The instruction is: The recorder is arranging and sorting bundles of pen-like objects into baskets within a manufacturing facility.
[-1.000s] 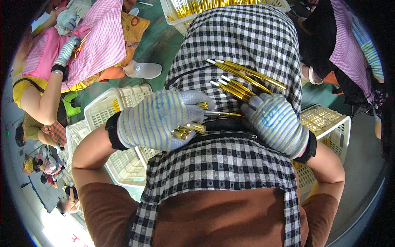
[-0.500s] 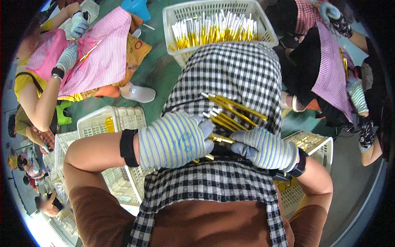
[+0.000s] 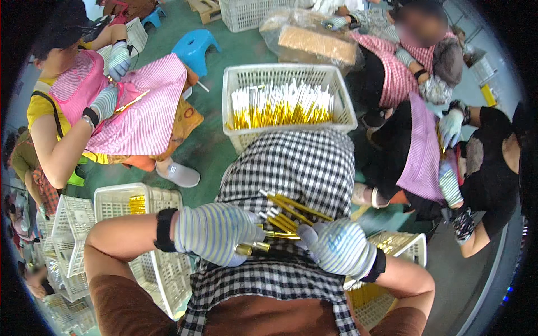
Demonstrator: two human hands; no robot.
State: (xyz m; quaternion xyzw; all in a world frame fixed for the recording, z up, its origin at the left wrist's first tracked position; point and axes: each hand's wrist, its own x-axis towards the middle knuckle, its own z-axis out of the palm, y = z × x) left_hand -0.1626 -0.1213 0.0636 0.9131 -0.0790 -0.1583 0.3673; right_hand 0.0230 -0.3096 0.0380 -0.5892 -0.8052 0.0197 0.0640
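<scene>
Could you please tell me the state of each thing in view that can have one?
Left hand: gloved, closed around short gold tubes
Right hand: gloved, fingers closed on a gold rod
Checked apron: worn, spread out
Loose sticks: white-tipped, lying on the apron
Basket ahead: upright, holding many white-topped gold sticks
Blue stool: upright, unoccupied

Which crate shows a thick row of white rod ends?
The crate just beyond the checked apron: white ends of gold rods crowd it; no other crate shows such a row.
</scene>
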